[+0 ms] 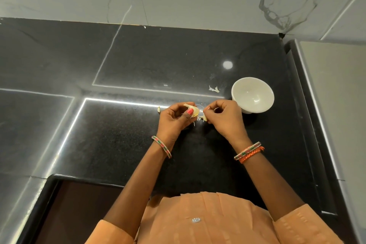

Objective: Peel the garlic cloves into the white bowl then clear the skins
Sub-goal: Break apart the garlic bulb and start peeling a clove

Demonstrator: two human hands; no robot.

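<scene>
The person holds a garlic clove in the left hand, fingers closed around it with the thumb pressing on top, a little above the black tabletop near its middle. The right hand is pinched on a strip of skin that hangs from the clove, so the two hands are close together but not touching. The white bowl stands just beside the right hand, toward the right edge of the tabletop, and it looks empty. A loose piece of skin lies left of the bowl, and a small scrap lies left of the left hand. To do this step well, the right hand should probably pull the skin away slowly along the clove while the left hand turns it, so the skin comes off in one piece.
</scene>
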